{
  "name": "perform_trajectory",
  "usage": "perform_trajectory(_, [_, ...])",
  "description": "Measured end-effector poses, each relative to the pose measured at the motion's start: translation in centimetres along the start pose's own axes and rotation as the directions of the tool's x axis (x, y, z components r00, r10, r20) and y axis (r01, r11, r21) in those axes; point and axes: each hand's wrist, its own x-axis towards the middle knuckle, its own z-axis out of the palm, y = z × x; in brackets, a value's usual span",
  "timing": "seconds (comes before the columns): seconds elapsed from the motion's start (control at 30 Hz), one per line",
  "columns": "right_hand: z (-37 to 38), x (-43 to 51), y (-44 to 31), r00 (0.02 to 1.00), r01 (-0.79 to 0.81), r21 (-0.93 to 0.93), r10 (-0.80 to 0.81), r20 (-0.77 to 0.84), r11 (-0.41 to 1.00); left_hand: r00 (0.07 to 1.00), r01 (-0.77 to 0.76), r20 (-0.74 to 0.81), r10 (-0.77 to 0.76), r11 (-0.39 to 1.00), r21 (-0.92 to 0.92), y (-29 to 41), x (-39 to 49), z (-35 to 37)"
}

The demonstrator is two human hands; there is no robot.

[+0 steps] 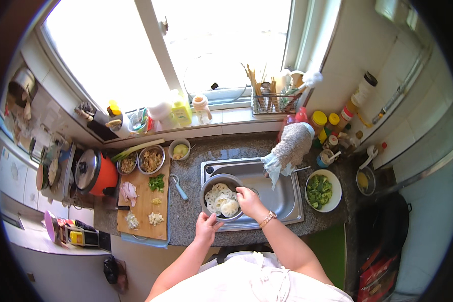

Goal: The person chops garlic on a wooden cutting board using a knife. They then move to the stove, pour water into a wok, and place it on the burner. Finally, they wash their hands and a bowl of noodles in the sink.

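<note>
My left hand grips the lower left rim of a metal bowl, and my right hand holds its right side. Sliced lotus root lies in the bowl, above the left part of a stainless steel sink. To the left, a wooden cutting board bears chopped greens, sliced pale pink food and small chopped heaps. A peeler with a blue handle lies between board and sink. A white bowl of broccoli stands right of the sink.
A grey towel-like cloth hangs over the sink's right back corner. A red cooker stands at left. Two bowls of chopped food sit at the board's top, near a small bowl. Sauce bottles stand back right, a black wok at right.
</note>
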Motion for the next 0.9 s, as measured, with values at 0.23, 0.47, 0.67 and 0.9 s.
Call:
perform_trajectory(0.23, [5.5, 0.9, -0.4, 0.925, -0.118, 0.373, 0.239, -0.297, 0.92, 0.857, -0.503, 0.123, 0.501, 0.759, 0.414, 0.3, -2.1, 3.8])
perform_trajectory(0.47, [7.2, 2.3, -1.6, 0.856, 0.117, 0.382, 0.102, -0.507, 0.917, 0.672, -0.694, 0.352, 0.652, 0.388, 0.606, 2.0, -2.6, 4.6])
perform_trajectory(0.67, [9.8, 2.3, -3.2, 0.782, 0.404, 0.234, -0.2, -0.59, 0.884, 0.54, -0.754, 0.536, 0.65, 0.09, 0.651, 4.4, -4.2, 4.5])
perform_trajectory(0.9, [9.2, -0.1, -5.3, 0.823, 0.514, 0.466, -0.261, -0.504, 0.721, 0.379, -0.844, 0.721, 0.579, -0.103, 0.526, 7.4, -4.8, 4.8])
